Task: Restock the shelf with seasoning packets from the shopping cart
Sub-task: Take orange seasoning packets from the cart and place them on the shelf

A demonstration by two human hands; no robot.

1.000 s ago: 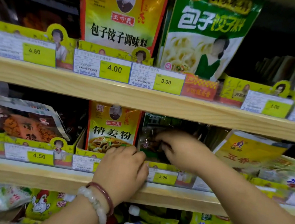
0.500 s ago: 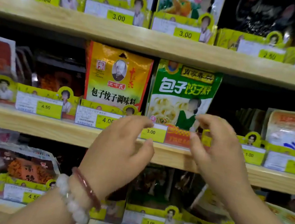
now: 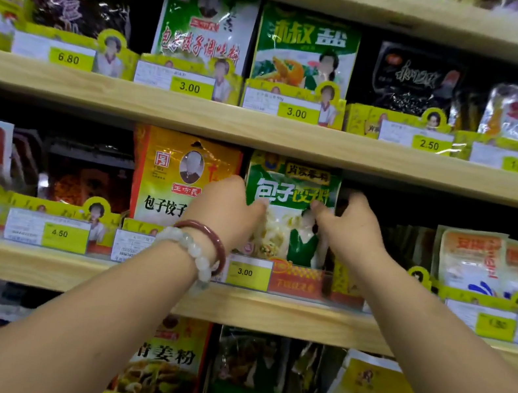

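Note:
A green and white seasoning packet stands upright on the middle shelf, behind a 3.00 price tag. My left hand, with two bracelets on the wrist, grips its left edge, thumb on the front. My right hand grips its right edge, fingers curled behind it. A yellow packet stands right beside it on the left, partly hidden by my left hand. The shopping cart is out of view.
The upper shelf carries green, white and dark packets behind yellow price holders. More packets fill the lower shelf. To the right of the green packet is a dark gap, then pale orange packets.
Both hands rose from the lower shelf to the middle shelf and closed on the green packet's edges. The camera tilted upward, so the shelves slid down in view.

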